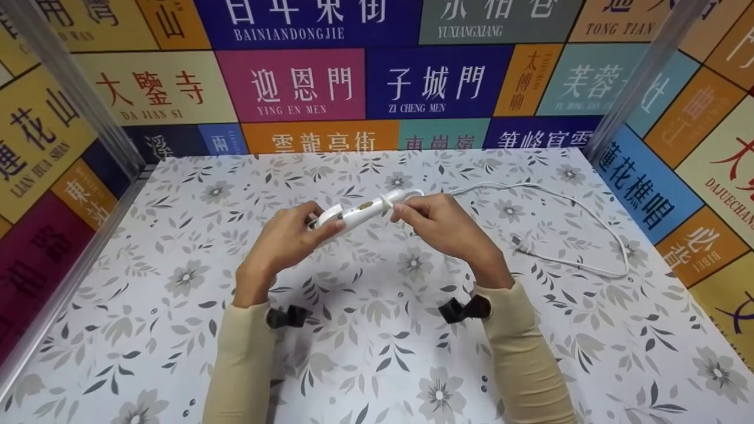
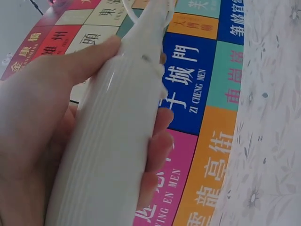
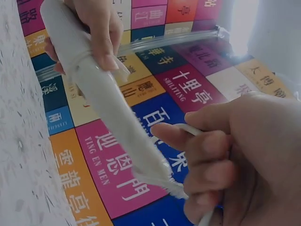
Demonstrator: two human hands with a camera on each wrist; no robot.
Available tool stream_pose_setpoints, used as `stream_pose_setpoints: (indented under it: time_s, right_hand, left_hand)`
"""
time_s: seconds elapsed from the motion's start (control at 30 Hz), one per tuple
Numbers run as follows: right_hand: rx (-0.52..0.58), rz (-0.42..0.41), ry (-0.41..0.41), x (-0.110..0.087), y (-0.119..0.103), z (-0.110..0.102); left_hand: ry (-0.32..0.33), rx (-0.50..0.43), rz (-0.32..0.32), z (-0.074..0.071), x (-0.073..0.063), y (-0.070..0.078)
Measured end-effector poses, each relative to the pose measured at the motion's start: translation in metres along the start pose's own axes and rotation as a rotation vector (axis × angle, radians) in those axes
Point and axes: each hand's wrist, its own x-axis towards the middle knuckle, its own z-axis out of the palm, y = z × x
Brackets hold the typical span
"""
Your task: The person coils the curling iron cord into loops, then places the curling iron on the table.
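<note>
My left hand grips the wide end of a white curling iron, raised at a slant over the table. In the left wrist view, the thumb lies along one side of its ribbed white body and fingertips show on the other. Its slim handle points right, with a turn of white cord around it. My right hand holds the cord near the handle's end, fingers curled round it in the right wrist view. A gold oval mark shows on the handle.
The rest of the cord loops across the right side of the table, ending in a plug. A floral cloth covers the table. Panels with printed characters stand behind and at both sides. Black wrist mounts sit on both sleeves.
</note>
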Motion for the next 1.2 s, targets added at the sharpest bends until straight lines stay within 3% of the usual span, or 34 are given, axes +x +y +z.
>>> stream_pose_setpoints:
  time_s: [0.13, 0.3, 0.5, 0.77, 1.0, 1.2]
  right_hand:
    - [0.081, -0.072, -0.065, 0.001, 0.002, 0.003]
    - [0.165, -0.148, -0.100, 0.006, 0.016, 0.005]
    - [0.135, -0.126, -0.107, 0.015, 0.043, 0.004]
    - [0.090, 0.121, 0.040, 0.021, 0.066, -0.001]
    - [0.193, 0.114, 0.040, 0.019, 0.064, -0.006]
    - [0.181, 0.090, 0.046, 0.014, 0.058, -0.009]
  left_hand:
    - [0.061, -0.050, 0.002, -0.006, -0.002, 0.002]
    - [0.074, -0.117, 0.017, -0.012, -0.006, 0.002]
    - [0.072, -0.141, 0.023, -0.018, -0.009, -0.001]
    - [-0.016, -0.157, 0.164, -0.020, -0.014, -0.003]
    - [-0.141, -0.086, 0.241, -0.013, -0.013, 0.003]
    - [-0.203, -0.039, 0.214, -0.004, -0.011, 0.010]
